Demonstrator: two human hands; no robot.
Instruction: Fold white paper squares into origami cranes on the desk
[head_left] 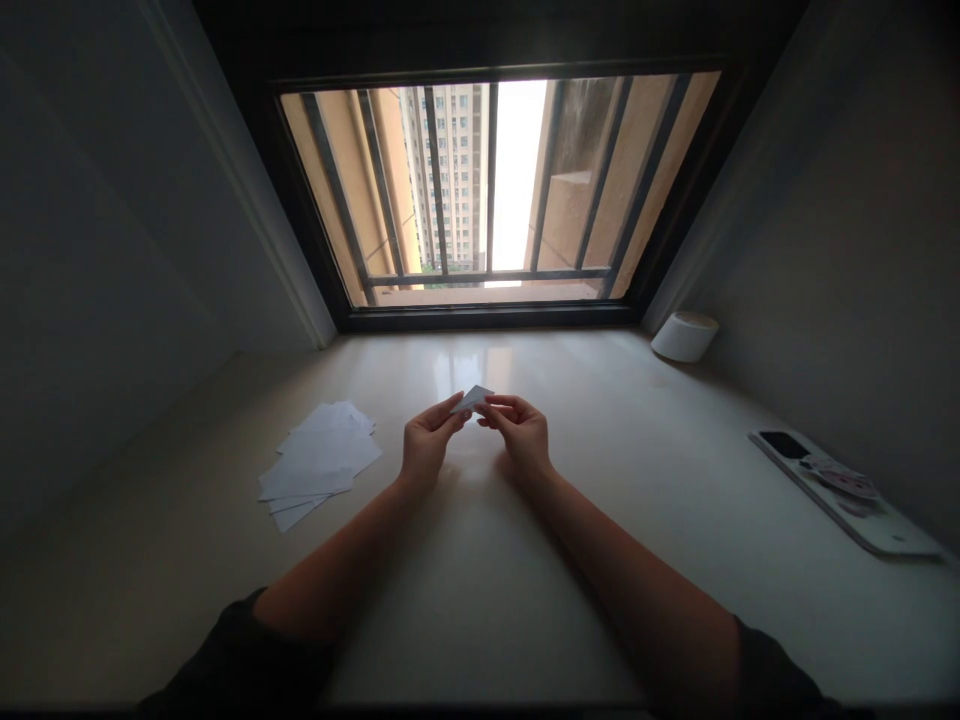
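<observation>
A small folded piece of white paper (475,395), roughly triangular with its point upward, is held between my two hands above the pale surface. My left hand (430,436) pinches its left corner between thumb and fingers. On the other side, my right hand (519,428) grips the lower right edge, thumb and fingertips closed on it. How the folds lie underneath is hidden by my fingers. To the left of my left hand, several loose sheets of white paper (322,455) lie overlapping in a spread pile.
A white cylindrical object (684,337) stands in the far right corner by the wall. A phone (847,495) in a decorated case lies at the right. Beyond the pale sill (600,600) is a dark-framed window (491,318) with bars outside.
</observation>
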